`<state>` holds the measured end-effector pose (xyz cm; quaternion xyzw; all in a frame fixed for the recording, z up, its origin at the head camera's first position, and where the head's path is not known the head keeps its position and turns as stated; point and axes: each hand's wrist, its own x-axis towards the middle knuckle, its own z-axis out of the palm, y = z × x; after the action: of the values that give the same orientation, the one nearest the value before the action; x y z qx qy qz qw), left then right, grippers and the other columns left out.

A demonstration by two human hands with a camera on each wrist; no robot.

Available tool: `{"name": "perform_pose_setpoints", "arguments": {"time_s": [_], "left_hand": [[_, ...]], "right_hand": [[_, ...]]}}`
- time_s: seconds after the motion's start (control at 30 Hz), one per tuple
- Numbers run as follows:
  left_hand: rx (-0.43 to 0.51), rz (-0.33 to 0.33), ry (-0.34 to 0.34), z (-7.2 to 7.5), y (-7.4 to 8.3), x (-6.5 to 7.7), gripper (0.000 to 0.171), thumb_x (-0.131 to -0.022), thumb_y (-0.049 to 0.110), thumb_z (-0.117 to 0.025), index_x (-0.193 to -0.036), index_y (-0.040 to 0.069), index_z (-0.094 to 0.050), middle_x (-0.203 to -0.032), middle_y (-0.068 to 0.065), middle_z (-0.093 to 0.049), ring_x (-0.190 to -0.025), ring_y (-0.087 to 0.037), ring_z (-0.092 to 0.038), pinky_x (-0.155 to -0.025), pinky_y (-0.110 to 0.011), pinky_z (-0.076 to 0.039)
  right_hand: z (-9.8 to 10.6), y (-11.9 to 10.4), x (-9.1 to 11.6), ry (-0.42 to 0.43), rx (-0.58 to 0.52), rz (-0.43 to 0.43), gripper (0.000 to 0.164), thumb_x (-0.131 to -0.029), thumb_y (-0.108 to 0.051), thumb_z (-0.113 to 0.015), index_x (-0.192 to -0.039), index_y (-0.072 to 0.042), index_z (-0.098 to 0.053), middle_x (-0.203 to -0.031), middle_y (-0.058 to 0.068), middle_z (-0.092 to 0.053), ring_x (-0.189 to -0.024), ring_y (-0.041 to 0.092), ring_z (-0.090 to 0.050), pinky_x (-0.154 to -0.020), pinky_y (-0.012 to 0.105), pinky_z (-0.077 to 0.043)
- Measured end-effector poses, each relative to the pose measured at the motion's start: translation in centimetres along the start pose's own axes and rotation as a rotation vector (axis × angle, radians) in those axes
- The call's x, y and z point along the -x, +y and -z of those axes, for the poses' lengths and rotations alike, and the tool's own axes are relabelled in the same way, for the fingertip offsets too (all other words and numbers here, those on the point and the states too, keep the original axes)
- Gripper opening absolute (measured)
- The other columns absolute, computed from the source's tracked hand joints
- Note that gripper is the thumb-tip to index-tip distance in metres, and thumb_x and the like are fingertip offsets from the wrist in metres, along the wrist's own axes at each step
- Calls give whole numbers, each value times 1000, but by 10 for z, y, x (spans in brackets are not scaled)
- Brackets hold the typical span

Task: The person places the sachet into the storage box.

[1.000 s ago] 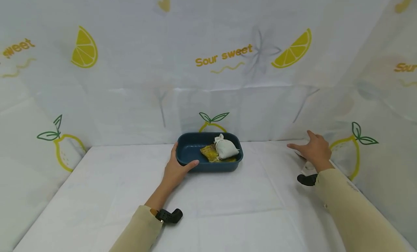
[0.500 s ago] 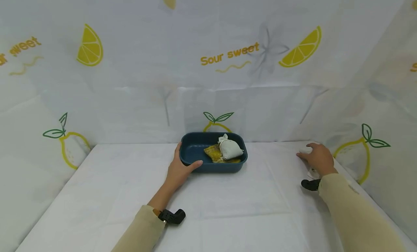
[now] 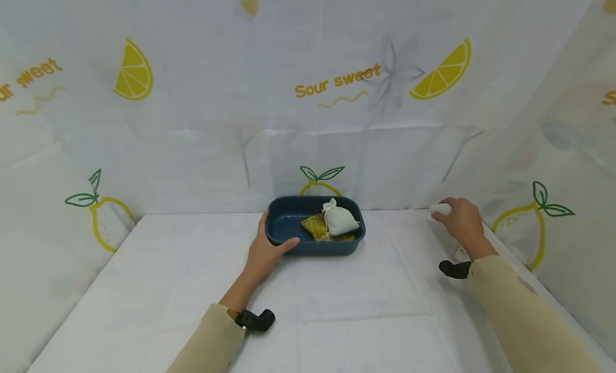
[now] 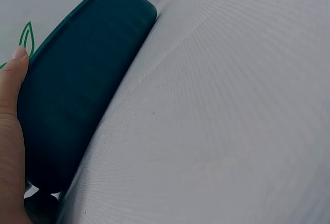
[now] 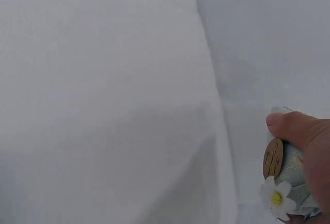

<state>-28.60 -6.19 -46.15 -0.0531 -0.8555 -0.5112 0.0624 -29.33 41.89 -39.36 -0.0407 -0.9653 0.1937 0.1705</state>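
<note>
My left hand [image 3: 264, 255] grips the left end of a dark blue plastic tub [image 3: 315, 248], thumb on its front rim. In the left wrist view the thumb lies along the tub's wall [image 4: 82, 79]. In the tub's right half a pale tied cloth pouch [image 3: 341, 221] rests on a yellow patterned pouch [image 3: 314, 226]. Over at the table's far right corner, my right hand [image 3: 464, 223] holds a pale cloth sachet [image 5: 295, 170]. It bears an oval wooden tag [image 5: 273, 158] and a white daisy [image 5: 277, 198]. My hand hides much of it.
A pale item [image 3: 460, 254] lies partly hidden beneath my right wrist. White cloth covers the table [image 3: 346, 309]. Behind and beside it hang white sheets [image 3: 202, 159] with lemon prints.
My right hand has reached down, taken hold of the sachet and raised it slightly toward the back. My left hand stays on the tub. The view has shifted a little.
</note>
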Motion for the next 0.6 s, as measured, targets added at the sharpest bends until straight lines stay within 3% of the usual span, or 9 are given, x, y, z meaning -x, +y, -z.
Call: {"name": "perform_pose_setpoints", "arguments": {"time_s": [0.3, 0.6], "left_hand": [[-7, -6, -2, 2, 1, 0, 113, -79, 62, -78, -163, 33, -8, -166, -15, -31, -143, -44, -45, -109, -64, -41], [5, -3, -12, 1, 0, 0, 113, -80, 61, -78, -163, 34, -7, -166, -14, -30, -144, -43, -43, -110, -64, -40]], "right_hand": [[14, -75, 8, 111, -121, 137, 42, -92, -23, -76, -123, 4, -67, -121, 33, -62, -100, 48, -62, -76, 58, -54], [3, -144, 23, 159, -231, 243, 38, -88, -17, -80, -120, 1, -69, -124, 28, -64, -104, 46, -65, -81, 59, -57]]}}
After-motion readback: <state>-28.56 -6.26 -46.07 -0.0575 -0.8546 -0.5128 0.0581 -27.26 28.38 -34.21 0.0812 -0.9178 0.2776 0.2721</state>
